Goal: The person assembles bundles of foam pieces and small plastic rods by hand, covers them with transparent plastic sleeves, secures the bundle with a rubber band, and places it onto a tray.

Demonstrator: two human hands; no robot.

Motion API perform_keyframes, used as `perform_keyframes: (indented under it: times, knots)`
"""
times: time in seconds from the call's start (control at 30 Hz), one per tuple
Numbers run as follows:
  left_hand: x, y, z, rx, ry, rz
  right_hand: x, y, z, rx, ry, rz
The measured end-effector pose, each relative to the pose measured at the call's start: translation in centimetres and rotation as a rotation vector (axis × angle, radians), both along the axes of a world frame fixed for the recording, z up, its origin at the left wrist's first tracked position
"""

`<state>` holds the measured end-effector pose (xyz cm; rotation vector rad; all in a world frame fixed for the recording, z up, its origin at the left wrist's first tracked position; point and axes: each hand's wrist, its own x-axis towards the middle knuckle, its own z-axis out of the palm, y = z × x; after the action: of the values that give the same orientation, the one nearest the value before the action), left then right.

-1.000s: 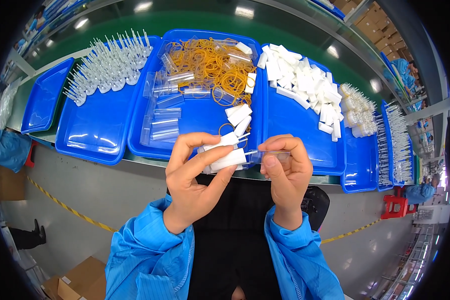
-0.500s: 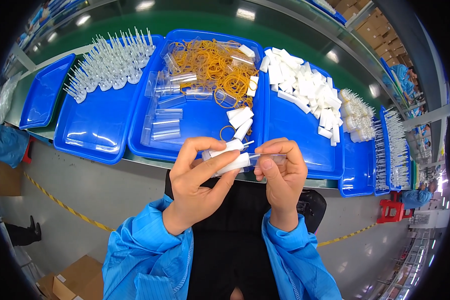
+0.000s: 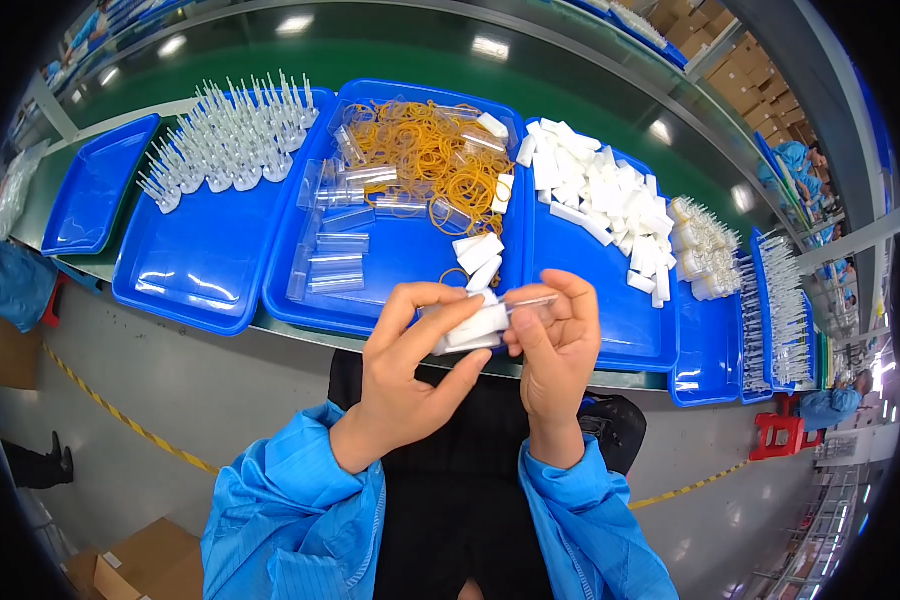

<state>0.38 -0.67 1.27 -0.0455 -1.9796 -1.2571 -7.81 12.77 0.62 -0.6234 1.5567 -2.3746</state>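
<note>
My left hand point(image 3: 402, 378) is closed around a few white blocks point(image 3: 481, 325), thumb below and fingers above. Clear plastic shows along the edges of this bundle. Facing it, my right hand point(image 3: 556, 345) pinches a clear plastic sleeve point(image 3: 533, 302) at the right end of the blocks; motion blurs it, and I cannot tell how far it covers them. Just beyond my fingers, loose white blocks point(image 3: 482, 262) lie in the middle blue tray point(image 3: 400, 262). That tray also has a heap of yellow rubber bands point(image 3: 410, 140) and several clear sleeves point(image 3: 338, 272).
A blue tray point(image 3: 185, 285) at left bears rows of upright white thin-stemmed pieces point(image 3: 232, 130). The tray on the right point(image 3: 595, 320) has a pile of white blocks point(image 3: 610, 195). Farther right stand more stemmed pieces point(image 3: 705, 250). A red stool point(image 3: 775, 436) stands on the floor.
The clear sleeve in my right hand has come left over the end of the white blocks. A thin white stem that stuck out there no longer shows. The view has tilted slightly.
</note>
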Motion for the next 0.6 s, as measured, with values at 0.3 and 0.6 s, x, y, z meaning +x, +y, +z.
perform_keyframes:
  times: [0.3, 0.6]
  knots:
    - [-1.1, 0.6, -2.2, -0.226, 0.172, 0.206, 0.5, -1.7, -0.5, 0.492, 0.613, -0.26]
    - [-0.9, 0.5, -2.8, -0.135, 0.142, 0.089, 0.3, -1.4, -0.3, 0.498, 0.692, -0.267]
